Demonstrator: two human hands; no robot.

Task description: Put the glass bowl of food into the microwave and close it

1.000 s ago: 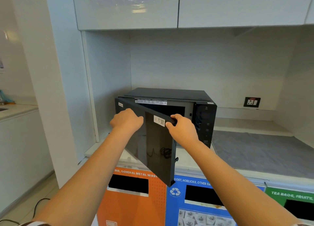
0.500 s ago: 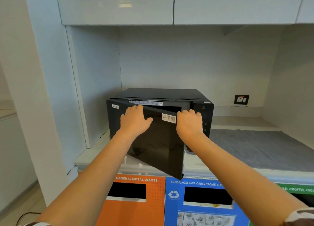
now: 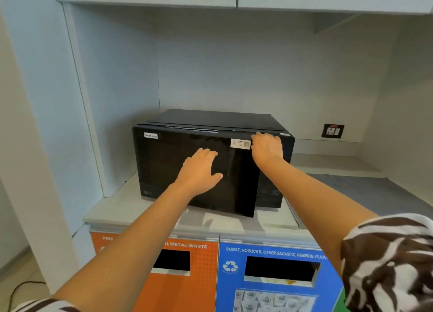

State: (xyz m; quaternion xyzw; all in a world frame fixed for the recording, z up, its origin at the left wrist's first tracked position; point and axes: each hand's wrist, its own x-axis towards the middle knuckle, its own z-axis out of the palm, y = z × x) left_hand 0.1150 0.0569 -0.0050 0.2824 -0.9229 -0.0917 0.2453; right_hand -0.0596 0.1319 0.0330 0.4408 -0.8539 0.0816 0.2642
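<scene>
From the head camera, the person's left hand [image 3: 199, 171] lies flat and open on the dark microwave door [image 3: 187, 168], palm pressing near its middle so the push spreads evenly. The right hand [image 3: 267, 148] curls over the door's top right corner, beside a white sticker [image 3: 240, 144], gripping the edge to guide it home. The door looks nearly shut, its right edge slightly proud of the microwave [image 3: 218, 119]. The glass bowl is not visible; presumably it sits inside, behind the tinted door. Below the counter [image 3: 112, 211] stand orange and blue bins.

Microwave door [image 3: 194, 171] nearly shut; cavity blocked.
</scene>
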